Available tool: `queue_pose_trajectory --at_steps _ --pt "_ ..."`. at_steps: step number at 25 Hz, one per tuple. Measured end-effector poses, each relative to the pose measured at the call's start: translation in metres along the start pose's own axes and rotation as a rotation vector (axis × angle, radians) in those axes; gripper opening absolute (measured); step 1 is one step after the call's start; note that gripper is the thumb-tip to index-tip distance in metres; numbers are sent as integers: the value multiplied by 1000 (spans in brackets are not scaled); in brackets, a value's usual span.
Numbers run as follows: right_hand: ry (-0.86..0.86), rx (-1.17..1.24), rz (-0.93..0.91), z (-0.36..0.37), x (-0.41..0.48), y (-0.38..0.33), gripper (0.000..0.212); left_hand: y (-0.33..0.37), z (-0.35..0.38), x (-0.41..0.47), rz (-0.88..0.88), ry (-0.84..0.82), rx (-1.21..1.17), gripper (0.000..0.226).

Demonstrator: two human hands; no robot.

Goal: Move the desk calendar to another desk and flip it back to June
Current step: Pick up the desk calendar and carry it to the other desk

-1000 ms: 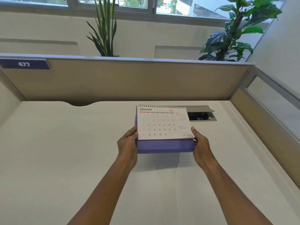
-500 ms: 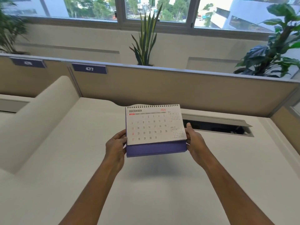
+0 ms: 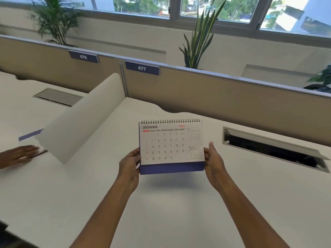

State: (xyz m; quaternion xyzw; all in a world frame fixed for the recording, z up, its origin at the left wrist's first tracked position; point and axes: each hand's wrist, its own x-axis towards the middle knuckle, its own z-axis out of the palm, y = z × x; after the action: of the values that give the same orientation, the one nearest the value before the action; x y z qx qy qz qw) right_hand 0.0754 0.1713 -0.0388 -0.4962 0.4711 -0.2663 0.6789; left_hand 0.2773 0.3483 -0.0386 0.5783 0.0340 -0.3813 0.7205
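Gripping the desk calendar (image 3: 172, 145) by both side edges, the person holds it clear of the white desk (image 3: 161, 212), w/ a soft shadow on the surface right below it. Left hand (image 3: 129, 165) pinches the left edge near the purple base, fingers curled behind, thumb in front. Right hand (image 3: 214, 161) clamps the right edge the same way, thumb tip up along the page. Calendar is upright, tilted back a bit, spiral binding on top, front page reads DECEMBER 2026 w/ small NOV and JAN grids at right.

Behind and to the right of it, a cable tray (image 3: 272, 149) is sunk in the desk w/ its lid propped open. A tan partition (image 3: 215, 93) runs across the back, carrying nameplates 476 (image 3: 83, 56) and 477 (image 3: 142, 68). A white divider panel (image 3: 84, 120) separates this desk from the neighbouring desk (image 3: 14, 108) at left. On that desk another person's hand (image 3: 18, 155) lies flat beside a purple-edged item (image 3: 30, 135), blurred, can't tell what it is. Plants (image 3: 200, 33) stand past the partition under the windows (image 3: 143, 6).
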Motion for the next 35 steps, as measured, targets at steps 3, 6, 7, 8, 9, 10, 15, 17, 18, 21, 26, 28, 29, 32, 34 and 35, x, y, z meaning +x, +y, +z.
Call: queue_pose_trajectory --at_steps 3,6,7,8,9,10,15,17,18,21,26,28,29,32,34,35 --pt "23 20 36 10 3 19 60 -13 -16 7 -33 2 -37 41" --pt "50 72 69 12 3 38 61 -30 -30 12 -43 -20 -39 40" --pt "55 97 80 12 3 44 62 -36 -36 14 -40 -35 -38 38" --pt "57 123 91 11 3 51 63 -42 -41 16 -38 -49 -35 37" --pt "57 145 99 9 2 56 64 -48 -45 18 -37 -61 -34 34" --pt "55 162 103 8 2 61 65 -54 -49 20 -39 -66 -41 32" --pt "51 183 84 4 2 76 61 -74 -60 27 -65 -75 -88 30" --pt "50 177 83 3 2 81 58 -78 -62 30 -71 -68 -94 33" --pt "55 172 85 3 2 83 56 -79 -61 32 -66 -66 -91 36" --pt "82 148 87 2 4 93 48 -83 -58 34 -52 -57 -22 41" --pt "45 28 86 9 7 108 59 -89 -55 41 -59 -86 213 41" --pt "38 -64 64 13 11 108 54 -87 -54 47 -66 -73 249 48" --pt "34 -99 52 15 13 107 51 -84 -53 51 -67 -65 272 49" --pt "4 -209 25 17 24 103 49 -74 -53 59 -56 -83 375 49" --pt "7 -282 12 16 29 105 48 -72 -54 62 -60 -113 444 51" --pt "14 -306 13 16 30 106 47 -71 -54 64 -68 -115 474 52"
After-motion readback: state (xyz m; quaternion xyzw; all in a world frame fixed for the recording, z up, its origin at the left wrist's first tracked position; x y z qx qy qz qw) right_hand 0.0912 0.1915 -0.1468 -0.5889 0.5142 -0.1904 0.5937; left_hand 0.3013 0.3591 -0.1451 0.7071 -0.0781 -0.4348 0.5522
